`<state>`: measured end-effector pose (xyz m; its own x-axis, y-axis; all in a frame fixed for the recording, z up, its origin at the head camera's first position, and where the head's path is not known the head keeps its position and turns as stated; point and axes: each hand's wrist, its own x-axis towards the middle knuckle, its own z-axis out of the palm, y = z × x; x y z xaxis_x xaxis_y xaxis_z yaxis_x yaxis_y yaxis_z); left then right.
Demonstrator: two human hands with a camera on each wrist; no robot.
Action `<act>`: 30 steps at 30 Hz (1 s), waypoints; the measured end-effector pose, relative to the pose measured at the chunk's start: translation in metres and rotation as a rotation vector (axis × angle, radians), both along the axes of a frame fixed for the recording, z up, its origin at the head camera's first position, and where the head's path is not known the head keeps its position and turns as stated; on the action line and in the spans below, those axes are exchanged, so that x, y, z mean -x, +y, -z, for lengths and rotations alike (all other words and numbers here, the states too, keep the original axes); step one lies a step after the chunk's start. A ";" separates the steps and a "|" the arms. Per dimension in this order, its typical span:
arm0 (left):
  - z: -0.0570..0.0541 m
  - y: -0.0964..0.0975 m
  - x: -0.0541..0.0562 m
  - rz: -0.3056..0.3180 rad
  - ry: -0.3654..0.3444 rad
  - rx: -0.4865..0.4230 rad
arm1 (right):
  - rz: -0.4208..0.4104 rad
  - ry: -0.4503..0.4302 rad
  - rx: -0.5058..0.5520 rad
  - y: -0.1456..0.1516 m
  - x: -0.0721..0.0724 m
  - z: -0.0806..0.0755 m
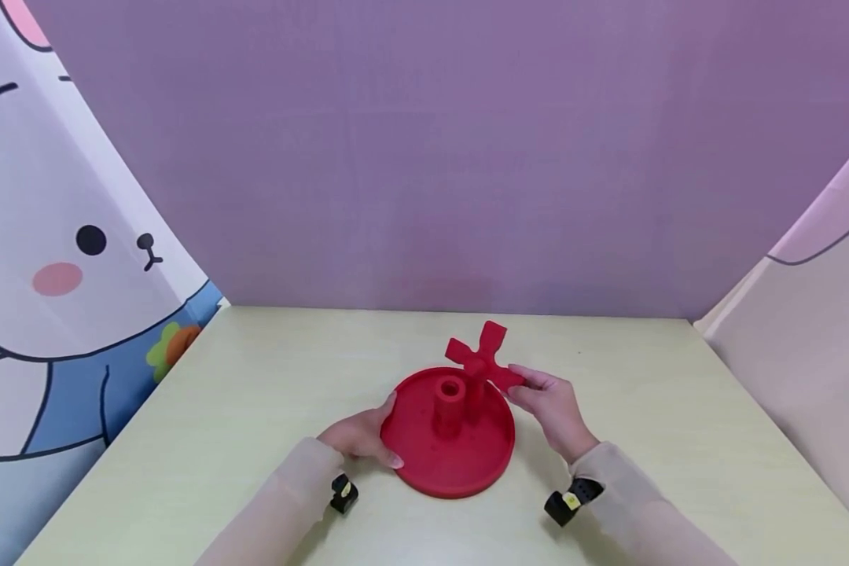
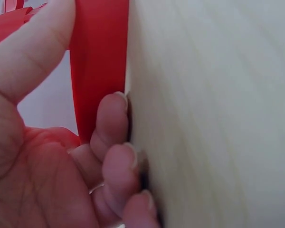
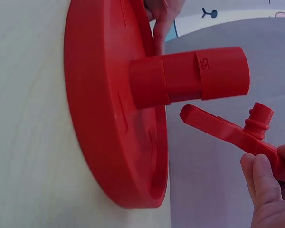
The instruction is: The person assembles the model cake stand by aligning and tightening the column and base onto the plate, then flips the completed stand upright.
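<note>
A round red base (image 1: 424,464) with a raised rim lies flat on the table. From its middle rises a hollow red post (image 1: 449,413), marked "35" in the right wrist view. My left hand (image 1: 361,434) holds the base's left rim, with thumb and fingers around the edge; the base's outer wall (image 2: 99,57) fills the gap between them in the left wrist view. Between thumb and fingers, my right hand (image 1: 550,405) pinches one arm of a red cross-shaped piece (image 1: 483,365). This piece hangs in the air, tilted, apart from the post. A short ridged stub (image 3: 258,121) stands out from it.
The pale table (image 1: 269,377) runs back to a purple backdrop (image 1: 424,157). On the left hangs a cloth (image 1: 78,181) printed with a cartoon animal. A pale panel (image 1: 806,354) borders the right side. Each wrist carries a small black camera (image 1: 573,501).
</note>
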<state>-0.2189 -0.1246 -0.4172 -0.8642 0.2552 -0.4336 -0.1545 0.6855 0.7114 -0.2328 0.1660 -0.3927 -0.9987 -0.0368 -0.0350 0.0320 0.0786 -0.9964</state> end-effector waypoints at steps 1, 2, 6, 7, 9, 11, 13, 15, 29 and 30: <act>0.000 0.000 0.000 -0.001 -0.001 0.003 | 0.000 0.003 -0.018 -0.001 0.000 0.000; 0.000 0.001 0.000 0.000 -0.002 0.006 | 0.000 0.008 -0.036 -0.003 0.000 -0.001; -0.001 0.002 0.001 0.004 -0.005 0.005 | 0.006 0.038 -0.098 -0.007 0.000 -0.006; -0.002 0.002 0.001 0.004 -0.005 0.006 | 0.008 0.047 -0.109 -0.007 -0.001 -0.008; -0.001 0.002 0.001 0.006 -0.002 0.004 | 0.011 0.063 -0.118 -0.010 -0.002 -0.009; -0.001 0.002 0.001 0.001 -0.003 0.003 | 0.007 0.083 -0.126 -0.012 -0.003 -0.010; 0.000 0.002 0.000 -0.004 -0.005 0.004 | 0.004 0.108 -0.132 -0.014 -0.004 -0.010; 0.000 0.002 -0.001 -0.009 -0.011 0.000 | -0.002 0.133 -0.141 -0.016 -0.005 -0.009; -0.002 0.000 -0.005 -0.007 -0.009 -0.017 | -0.054 0.290 -0.248 -0.021 -0.013 -0.006; -0.002 0.000 -0.005 -0.005 -0.006 -0.016 | -0.061 0.318 -0.259 -0.020 -0.013 -0.006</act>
<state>-0.2136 -0.1246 -0.4151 -0.8626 0.2582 -0.4350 -0.1623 0.6733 0.7213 -0.2195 0.1457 -0.3867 -0.9574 -0.1265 0.2594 -0.2869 0.3205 -0.9027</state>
